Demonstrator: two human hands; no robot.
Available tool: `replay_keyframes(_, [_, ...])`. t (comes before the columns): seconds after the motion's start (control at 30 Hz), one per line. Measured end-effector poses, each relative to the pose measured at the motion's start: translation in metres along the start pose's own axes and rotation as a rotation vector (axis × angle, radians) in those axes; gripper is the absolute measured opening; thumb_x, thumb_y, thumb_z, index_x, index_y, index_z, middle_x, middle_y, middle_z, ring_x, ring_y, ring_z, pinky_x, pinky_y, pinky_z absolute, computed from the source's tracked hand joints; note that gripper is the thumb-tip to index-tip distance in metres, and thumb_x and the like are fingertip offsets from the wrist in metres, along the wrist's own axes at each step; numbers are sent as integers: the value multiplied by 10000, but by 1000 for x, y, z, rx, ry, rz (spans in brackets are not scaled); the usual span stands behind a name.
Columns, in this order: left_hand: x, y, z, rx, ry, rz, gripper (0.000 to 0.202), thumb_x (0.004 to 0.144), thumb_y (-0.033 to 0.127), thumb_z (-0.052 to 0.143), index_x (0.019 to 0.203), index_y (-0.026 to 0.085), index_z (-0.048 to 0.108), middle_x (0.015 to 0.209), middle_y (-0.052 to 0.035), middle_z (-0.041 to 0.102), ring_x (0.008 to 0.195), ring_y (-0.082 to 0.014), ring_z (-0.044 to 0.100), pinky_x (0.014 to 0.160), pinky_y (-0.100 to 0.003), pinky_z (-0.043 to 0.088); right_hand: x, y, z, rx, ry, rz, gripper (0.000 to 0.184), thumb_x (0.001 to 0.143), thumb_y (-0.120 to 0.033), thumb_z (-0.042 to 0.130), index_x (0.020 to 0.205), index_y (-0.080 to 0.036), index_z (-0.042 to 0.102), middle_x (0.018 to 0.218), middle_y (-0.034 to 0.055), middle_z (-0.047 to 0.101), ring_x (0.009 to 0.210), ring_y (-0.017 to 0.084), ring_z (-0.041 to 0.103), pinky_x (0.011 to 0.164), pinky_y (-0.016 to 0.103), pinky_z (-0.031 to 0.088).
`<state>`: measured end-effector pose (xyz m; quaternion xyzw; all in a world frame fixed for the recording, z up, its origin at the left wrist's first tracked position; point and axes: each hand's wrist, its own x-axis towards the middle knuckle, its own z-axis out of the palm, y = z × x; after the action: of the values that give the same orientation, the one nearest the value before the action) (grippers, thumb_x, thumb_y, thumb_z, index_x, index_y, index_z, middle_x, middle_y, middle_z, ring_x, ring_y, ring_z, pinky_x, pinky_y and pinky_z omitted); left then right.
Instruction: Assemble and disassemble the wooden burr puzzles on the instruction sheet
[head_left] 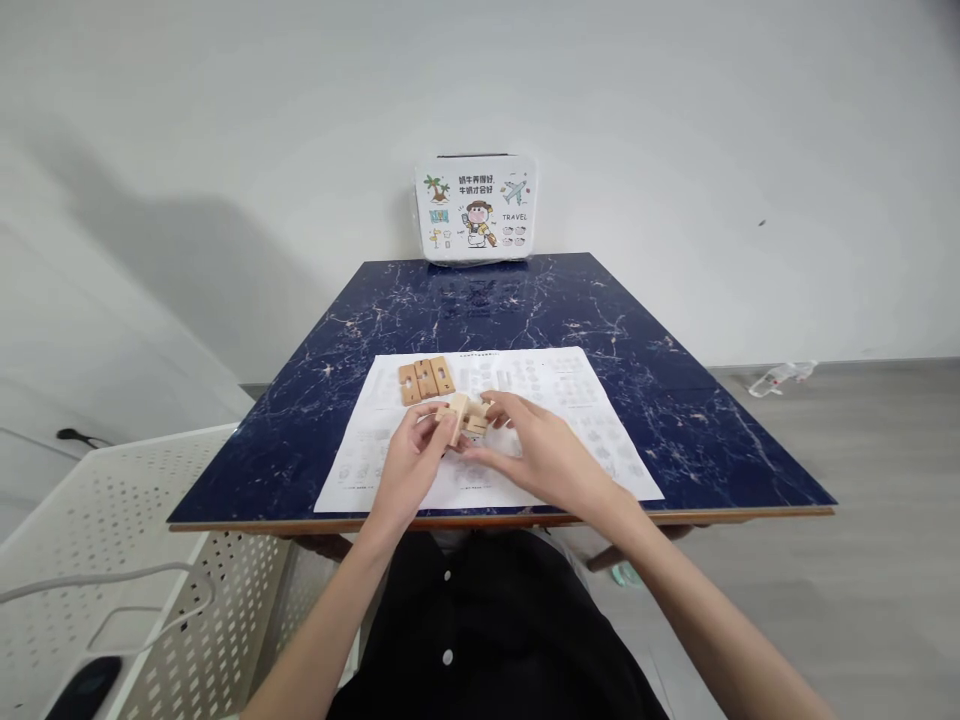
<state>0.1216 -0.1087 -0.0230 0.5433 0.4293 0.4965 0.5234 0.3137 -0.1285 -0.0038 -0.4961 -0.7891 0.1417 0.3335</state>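
Over the near part of a blue marbled bench (675, 420), a person's left hand (420, 445) pinched a cluster of pale wooden pieces (455, 412) between thumb and fingers. The right hand (544, 450) curved around the cluster's right side; whether it also gripped could not be told. Beneath lay a printed white sheet (607, 440), with three browner wooden pieces (426, 378) side by side on its upper left. A cartoon-printed white case (476, 210) stood at the far edge.

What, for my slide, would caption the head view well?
Over a sheet bearing three darker pieces, the left hand holds pale blocks, the right hand at them.
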Motion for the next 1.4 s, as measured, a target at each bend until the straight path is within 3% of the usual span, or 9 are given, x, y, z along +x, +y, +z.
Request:
replay_keyframes(0.13, [3,-3,-1,60,61,46,410,968,507,682,1211,183,620,898,-23,681,765,-154,623,778,-305,506,10,28,-1,-45,59,-7,268,1076,-304,535,1318,-207,595,1203,120,712,1106,277,693,931,430,558])
replay_keyframes(0.3, [2,-2,-4,143,19,47,421,1006,512,641,1276,189,631,897,-26,655,769,-152,576,756,-290,489,24,45,20,-335,-36,5,356,990,-127,597,1338,-198,597,1335,152,632,1213,316,603,940,427,529])
replay_keyframes(0.43, [0,-3,-5,215,-56,53,416,1043,524,572,1273,182,633,937,-35,642,788,-161,579,773,-296,492,27,47,24,-356,-49,25,240,1016,-135,572,1246,-179,623,1206,140,667,1116,295,621,888,387,505])
replay_keyframes(0.63, [0,-5,-7,268,-65,70,433,1060,526,528,1301,183,636,938,-40,638,787,-174,577,758,-295,493,13,49,7,-339,-62,66,106,1022,-167,584,1123,-199,590,1060,83,717,919,250,681,716,315,455])
replay_keyframes(0.73, [1,-4,-6,250,-54,66,450,1051,510,550,1351,181,619,1030,-66,682,827,-181,612,799,-302,514,-2,46,-4,-246,-43,105,100,1032,-198,575,1125,-228,552,1053,49,746,854,237,702,691,311,454])
replay_keyframes(0.87, [0,-1,-4,209,-69,20,491,1001,480,643,1405,208,592,1297,-111,695,1037,-231,692,857,-306,544,-18,37,-13,-55,3,110,67,1044,-250,545,1111,-250,540,1075,50,754,845,238,724,731,341,504])
replay_keyframes(1.13, [-3,6,-3,373,-163,13,514,1025,520,567,1402,178,640,883,-39,696,798,-206,647,790,-319,516,-28,26,-18,17,58,43,112,1047,-263,518,1145,-248,571,1147,71,725,857,224,710,761,364,557])
replay_keyframes(1.27, [-4,4,-3,376,-182,23,494,1033,532,551,1375,192,658,856,-29,669,799,-205,629,777,-310,502,-30,23,-24,75,83,62,117,1037,-286,554,1136,-249,605,1139,69,732,851,221,706,778,376,566])
replay_keyframes(1.4, [-3,0,-4,325,-201,20,521,1033,545,550,1415,199,623,913,-40,675,827,-204,621,791,-311,504,-29,22,-27,425,57,181,171,1001,-400,642,1086,-252,643,1066,58,750,871,219,714,772,361,578])
